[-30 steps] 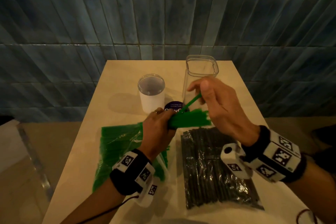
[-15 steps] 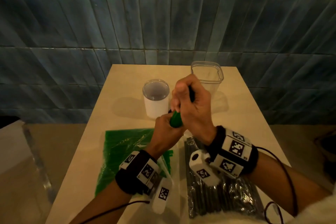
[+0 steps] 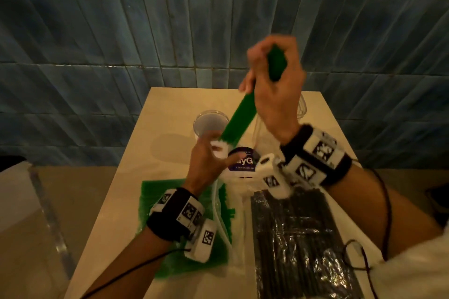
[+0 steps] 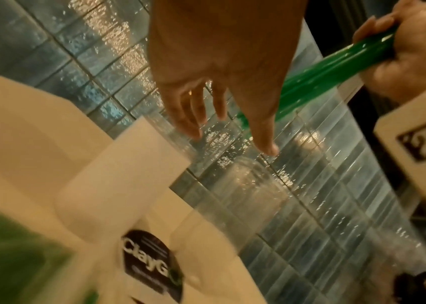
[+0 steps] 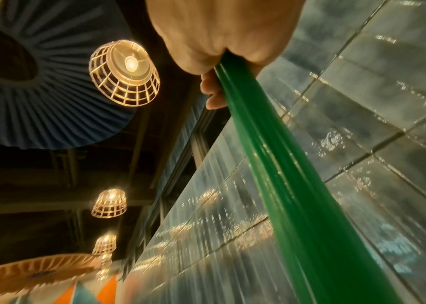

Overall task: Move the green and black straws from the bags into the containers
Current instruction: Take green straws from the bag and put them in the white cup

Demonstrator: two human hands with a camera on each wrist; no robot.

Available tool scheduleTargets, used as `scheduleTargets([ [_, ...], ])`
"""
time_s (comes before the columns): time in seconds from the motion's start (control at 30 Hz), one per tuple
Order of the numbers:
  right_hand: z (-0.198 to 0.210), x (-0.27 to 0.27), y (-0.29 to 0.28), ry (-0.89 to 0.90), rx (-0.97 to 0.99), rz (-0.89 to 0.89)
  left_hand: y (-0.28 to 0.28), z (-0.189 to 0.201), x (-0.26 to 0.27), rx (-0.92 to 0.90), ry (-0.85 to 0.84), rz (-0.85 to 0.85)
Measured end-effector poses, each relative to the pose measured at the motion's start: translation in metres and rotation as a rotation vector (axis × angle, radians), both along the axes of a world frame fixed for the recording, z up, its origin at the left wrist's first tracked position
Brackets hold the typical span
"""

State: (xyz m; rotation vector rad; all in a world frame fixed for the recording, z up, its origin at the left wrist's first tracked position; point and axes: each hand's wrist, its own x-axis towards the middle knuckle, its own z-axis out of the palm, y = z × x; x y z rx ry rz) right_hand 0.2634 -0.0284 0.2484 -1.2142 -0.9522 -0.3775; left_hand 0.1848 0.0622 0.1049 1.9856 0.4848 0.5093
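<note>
My right hand (image 3: 274, 77) is raised above the table and grips a bundle of green straws (image 3: 239, 119) near its top end. The bundle slants down to the left, and its lower end hangs over the white round cup (image 3: 211, 122). My left hand (image 3: 213, 152) sits just under that lower end with fingers spread, holding nothing. The left wrist view shows those straight fingers (image 4: 193, 115) with the green straws (image 4: 323, 82) behind them. The right wrist view shows my right hand (image 5: 219, 51) clenched on the straws (image 5: 284, 174). A clear square container (image 3: 302, 109) stands mostly hidden behind my right hand.
The green straw bag (image 3: 167, 204) lies flat under my left wrist. The bag of black straws (image 3: 296, 238) lies to its right, under my right forearm. A round purple label (image 3: 241, 162) lies between the bags and the cup. The tiled wall (image 3: 121, 43) backs the table (image 3: 170, 109).
My right hand has pulled the green bundle up and away from the bag, high above the table. My left hand has let go of the straws and opened.
</note>
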Motion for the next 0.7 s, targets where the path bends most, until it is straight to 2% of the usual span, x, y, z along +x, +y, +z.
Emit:
scheduleTargets([
  [0.07,0.015,0.022,0.015,0.004,0.076,-0.043,0.018,0.002,0.011,0.193,-0.065,0.125],
  [0.13,0.019,0.038,0.033,-0.009,0.107,-0.084,0.035,0.001,0.025,0.264,-0.015,0.157],
  [0.27,-0.013,0.053,0.071,-0.002,-0.023,-0.168,0.058,-0.009,0.054,0.239,0.234,0.044],
  [0.37,-0.053,0.057,0.093,0.106,-0.155,-0.177,0.063,-0.018,0.066,0.169,0.291,0.027],
  [0.43,-0.078,0.056,0.102,0.173,-0.305,-0.109,0.064,-0.022,0.066,0.193,0.277,0.043],
  [0.53,-0.110,0.053,0.110,0.263,-0.646,0.016,0.070,-0.031,0.065,0.180,0.239,0.038],
  [0.6,-0.121,0.051,0.107,0.266,-0.843,0.064,0.071,-0.031,0.065,0.199,0.214,0.041],
  [0.7,-0.127,0.050,0.101,0.191,-1.070,0.142,0.067,-0.027,0.065,0.288,0.264,0.013],
])
